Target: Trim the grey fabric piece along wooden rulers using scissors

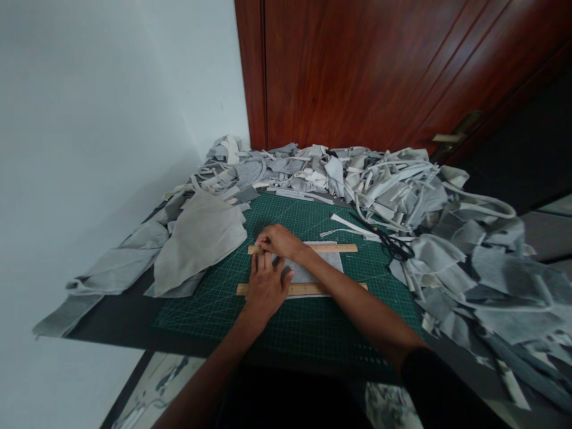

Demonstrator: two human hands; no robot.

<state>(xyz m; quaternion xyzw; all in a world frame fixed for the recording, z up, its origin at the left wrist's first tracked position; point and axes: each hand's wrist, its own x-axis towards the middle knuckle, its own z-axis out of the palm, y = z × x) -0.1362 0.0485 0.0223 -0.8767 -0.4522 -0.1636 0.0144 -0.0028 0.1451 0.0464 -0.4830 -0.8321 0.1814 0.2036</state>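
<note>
A grey piece of fabric (333,260) lies on the green cutting mat (308,333) in front of me. Two wooden rulers rest across it, an upper ruler (344,248) along its far edge and a lower ruler (308,289) along its near edge. My left hand (264,286) lies flat with fingers stretched, over the lower ruler and the fabric, its fingertips reaching the upper ruler. Crossing above it, my right hand (276,241) is closed in a pinch at the upper ruler's left end; what its fingers hold, if anything, is too small to make out.
Black scissors (395,245) lie at the mat's right, beside thin white fabric strips (348,226). Scrap piles (308,170) line the back and the right side (504,274). Larger grey fabric pieces (201,238) lie at left. A white wall and a wooden door (348,77) stand behind.
</note>
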